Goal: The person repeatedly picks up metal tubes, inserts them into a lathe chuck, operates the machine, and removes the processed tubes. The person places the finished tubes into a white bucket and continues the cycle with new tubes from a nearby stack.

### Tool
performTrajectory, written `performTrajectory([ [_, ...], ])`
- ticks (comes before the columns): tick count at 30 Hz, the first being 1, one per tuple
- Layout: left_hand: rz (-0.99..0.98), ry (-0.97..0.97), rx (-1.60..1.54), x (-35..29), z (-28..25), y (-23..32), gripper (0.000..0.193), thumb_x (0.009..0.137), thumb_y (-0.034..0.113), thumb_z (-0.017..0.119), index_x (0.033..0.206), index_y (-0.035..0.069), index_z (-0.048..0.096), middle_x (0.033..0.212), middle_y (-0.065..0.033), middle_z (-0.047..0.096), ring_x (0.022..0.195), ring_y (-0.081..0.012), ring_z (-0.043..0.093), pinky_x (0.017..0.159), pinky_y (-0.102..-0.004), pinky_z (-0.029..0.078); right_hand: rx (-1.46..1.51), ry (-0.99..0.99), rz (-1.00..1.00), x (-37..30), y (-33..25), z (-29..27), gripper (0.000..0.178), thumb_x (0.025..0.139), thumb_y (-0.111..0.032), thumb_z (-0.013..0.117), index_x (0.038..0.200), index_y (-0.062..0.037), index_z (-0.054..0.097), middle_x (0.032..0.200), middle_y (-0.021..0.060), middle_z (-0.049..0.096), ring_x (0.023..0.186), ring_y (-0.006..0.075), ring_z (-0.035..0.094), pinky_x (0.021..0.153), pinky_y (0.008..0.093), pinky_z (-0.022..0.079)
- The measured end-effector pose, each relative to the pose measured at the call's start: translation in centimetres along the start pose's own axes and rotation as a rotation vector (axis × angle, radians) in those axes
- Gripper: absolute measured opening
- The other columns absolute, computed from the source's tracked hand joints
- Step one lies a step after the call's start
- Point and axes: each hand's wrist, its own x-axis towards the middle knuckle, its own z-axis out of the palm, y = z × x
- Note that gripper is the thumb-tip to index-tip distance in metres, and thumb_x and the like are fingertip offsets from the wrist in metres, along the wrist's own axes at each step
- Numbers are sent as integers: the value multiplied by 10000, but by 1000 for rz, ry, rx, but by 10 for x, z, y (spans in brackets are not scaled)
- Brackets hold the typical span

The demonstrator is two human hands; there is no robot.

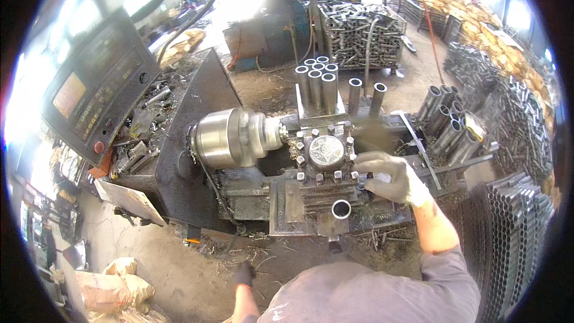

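My right hand (pixel 387 177), in a grey glove, reaches to the right side of the lathe's square tool post (pixel 327 153). Its fingers and thumb are apart, with nothing visible between them. A short steel tube (pixel 341 209) stands on the carriage just below the tool post. To the left, the lathe chuck (pixel 225 137) has a smeared outline at its nose. Low in the view, my left hand (pixel 244 274) hangs beside my body in a dark glove; its fingers are too indistinct to read.
Several upright tubes (pixel 315 87) stand behind the tool post, and more tubes (pixel 451 121) lean at the right. A control panel (pixel 92 93) rises at the left. Stacked tubes (pixel 511 239) fill the near right. A metal bin (pixel 362 39) of parts stands at the back; sacks (pixel 113 290) lie near left.
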Motion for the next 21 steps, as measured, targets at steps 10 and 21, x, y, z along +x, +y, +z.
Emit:
performTrajectory([
  [10,-21,-493,64,-107,136,-12,421,936,431,629,1247,164,725,1321,-277,692,1248,-477,650,1006,-534,554,-130,-957,459,258,73,48,582,945,-432,724,1447,-139,688,1508,139,641,1253,302,694,1050,428,571],
  [21,-83,-426,29,-77,133,-40,361,900,367,684,1196,161,712,1278,-259,709,1200,-509,658,976,-563,561,572,-382,697,256,90,61,538,1014,-452,707,1336,-21,722,1264,145,759,1125,266,734,993,388,598],
])
